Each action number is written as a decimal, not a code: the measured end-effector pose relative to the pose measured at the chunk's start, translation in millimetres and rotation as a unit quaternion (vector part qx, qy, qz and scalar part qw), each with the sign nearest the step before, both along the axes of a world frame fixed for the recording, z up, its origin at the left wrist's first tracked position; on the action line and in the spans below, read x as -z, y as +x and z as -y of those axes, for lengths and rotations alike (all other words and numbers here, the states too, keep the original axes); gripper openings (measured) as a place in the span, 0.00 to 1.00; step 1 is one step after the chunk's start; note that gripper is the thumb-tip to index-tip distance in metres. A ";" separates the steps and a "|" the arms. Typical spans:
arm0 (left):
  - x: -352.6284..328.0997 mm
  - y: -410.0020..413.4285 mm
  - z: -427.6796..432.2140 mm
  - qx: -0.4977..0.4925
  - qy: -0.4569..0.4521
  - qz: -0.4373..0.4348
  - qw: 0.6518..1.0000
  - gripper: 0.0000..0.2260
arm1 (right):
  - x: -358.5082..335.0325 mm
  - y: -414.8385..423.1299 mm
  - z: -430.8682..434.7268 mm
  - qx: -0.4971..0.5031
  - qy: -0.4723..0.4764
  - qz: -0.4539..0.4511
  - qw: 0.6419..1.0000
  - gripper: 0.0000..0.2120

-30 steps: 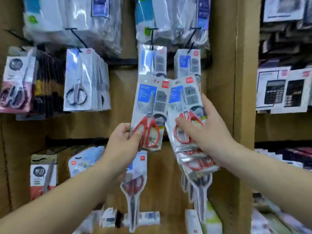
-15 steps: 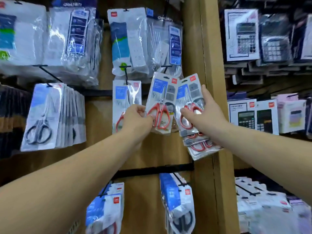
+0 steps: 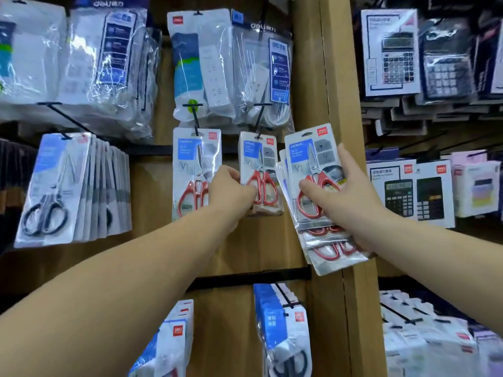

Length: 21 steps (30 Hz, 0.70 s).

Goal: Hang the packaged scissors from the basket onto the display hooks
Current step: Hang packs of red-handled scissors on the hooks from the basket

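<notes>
L hand [image 3: 231, 194] is up at the board, fingers curled onto the lower-left edge of a red-handled scissors pkg [image 3: 258, 170], gripping it. Thumb not visible. Pkg hangs upright approx. mid-view, top end on a black hook [image 3: 260, 121]. R hand [image 3: 345, 197] is at 3 o'clock of that pkg, gripping a fanned stack [image 3: 307, 159] of the same pkgs. Thumb lies across the front over the red handles, fingers run up the right edge and behind. Stack is tilted, top toward 11 o'clock, and overlaps the wood post [image 3: 332, 77]. Its left edge is just beside the hung pkg; can't tell if touching.

At 9 o'clock of L hand: second red scissors pkg [image 3: 194, 170] on its own hook. Further toward 9: row of black-handled scissors pkgs [image 3: 54, 191]. At 12: bagged power strips [image 3: 217, 63]. At 3, past the post: calculators [image 3: 400, 50].
</notes>
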<state>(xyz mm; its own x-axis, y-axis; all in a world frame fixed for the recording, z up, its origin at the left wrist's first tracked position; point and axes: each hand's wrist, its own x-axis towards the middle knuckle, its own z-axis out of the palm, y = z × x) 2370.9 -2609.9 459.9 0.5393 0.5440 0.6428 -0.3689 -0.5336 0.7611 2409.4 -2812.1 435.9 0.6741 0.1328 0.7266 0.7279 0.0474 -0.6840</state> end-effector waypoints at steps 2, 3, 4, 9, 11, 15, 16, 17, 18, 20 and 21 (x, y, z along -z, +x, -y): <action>2.4 4.3 -3.1 -0.021 0.020 -0.007 1.000 0.13 | 0.4 -2.6 -0.3 -0.021 0.012 -0.009 1.000 0.48; 5.5 4.9 -4.4 -0.033 0.045 -0.008 0.998 0.12 | 0.0 -2.6 -0.5 -0.028 0.022 -0.014 0.999 0.47; 10.4 2.7 -3.9 -0.049 0.078 -0.004 0.996 0.12 | -0.5 -2.2 -0.1 -0.031 0.032 -0.021 0.999 0.45; 43.3 -19.0 8.8 -0.048 0.162 0.037 0.985 0.07 | -0.5 -1.3 -5.9 -0.066 0.081 -0.034 0.994 0.34; 54.7 -27.1 23.5 0.129 0.053 -0.067 0.988 0.14 | 1.8 -3.5 -13.5 -0.081 0.090 -0.034 0.992 0.34; 58.2 -30.7 33.2 0.247 -0.062 -0.116 0.960 0.15 | 7.2 -5.7 -24.4 -0.102 0.094 -0.045 0.989 0.34; 56.3 -31.1 32.3 0.236 -0.067 -0.105 0.964 0.13 | 8.1 -6.3 -24.5 -0.106 0.097 -0.056 0.988 0.31; 53.9 -29.0 30.7 0.224 -0.076 -0.090 0.967 0.12 | 9.2 -7.6 -24.2 -0.109 0.095 -0.070 0.987 0.27; 51.9 -27.3 30.2 0.214 -0.082 -0.076 0.971 0.12 | 11.2 -7.7 -24.2 -0.111 0.093 -0.088 0.986 0.23; 49.1 -25.2 34.3 0.195 -0.093 -0.044 0.975 0.10 | 14.9 -6.5 -26.3 -0.116 0.104 -0.131 0.979 0.20; 47.9 -25.1 38.1 0.181 -0.090 -0.027 0.979 0.09 | 15.6 -5.8 -27.8 -0.115 0.120 -0.149 0.975 0.20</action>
<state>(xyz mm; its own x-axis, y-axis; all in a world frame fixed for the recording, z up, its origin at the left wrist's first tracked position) 2345.8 -2647.9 412.1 0.7482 0.4137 0.5187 -0.4651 -0.2304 0.8547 2403.6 -2784.2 420.3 0.8326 0.1559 0.5316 0.4492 0.3716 -0.8125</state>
